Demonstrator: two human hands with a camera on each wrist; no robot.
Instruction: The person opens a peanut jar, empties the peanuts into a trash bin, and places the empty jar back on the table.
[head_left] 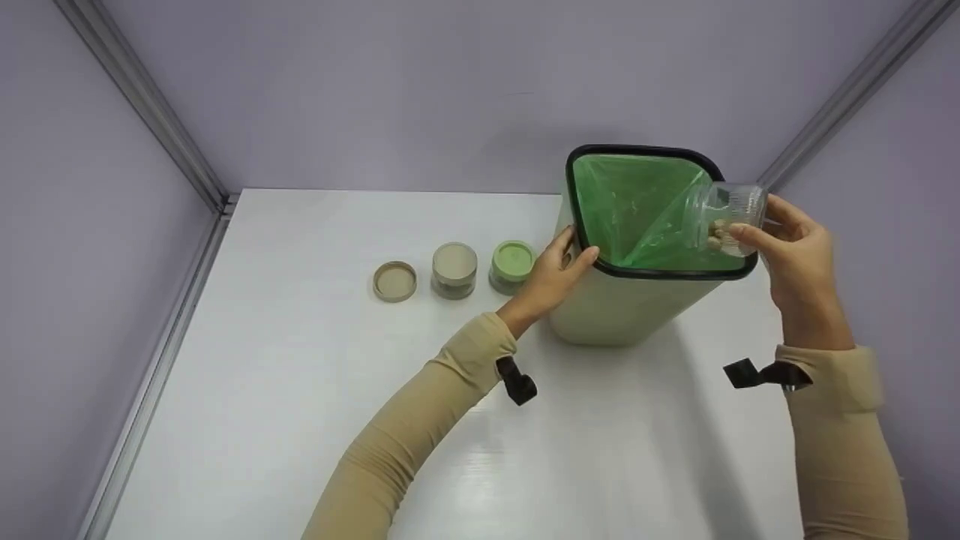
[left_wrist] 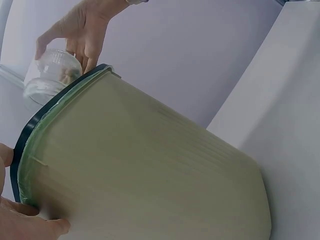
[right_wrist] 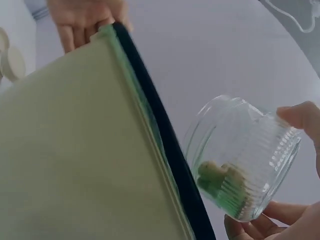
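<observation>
Tilting a clear ribbed jar [head_left: 731,217] on its side, my right hand [head_left: 799,259] holds it at the right edge of the bin's [head_left: 622,307] mouth, fingers and thumb curled round the glass. The jar's open end points in over the black rim [head_left: 637,150], toward the green liner bag [head_left: 637,210]. A few small pale lumps [right_wrist: 216,176] lie against the lower wall of the jar — what they are I cannot tell.

My left hand [head_left: 553,277] grips the bin's left rim, thumb hooked over the black edge and fingers on the outside of the pale green wall. The bin leans rather than standing straight; the left wrist view shows its wall slanting and my right hand [left_wrist: 80,32] with the jar [left_wrist: 52,72] at the far rim.

The bin stands on the white table [head_left: 300,412] toward its back right corner. Left of it, near the back edge, three things sit in a row: a jar with a green lid [head_left: 512,264] just beside my left hand, a jar with a beige lid [head_left: 454,270] next, and a loose beige lid [head_left: 394,281] lying open side up — each a little apart from the next.
</observation>
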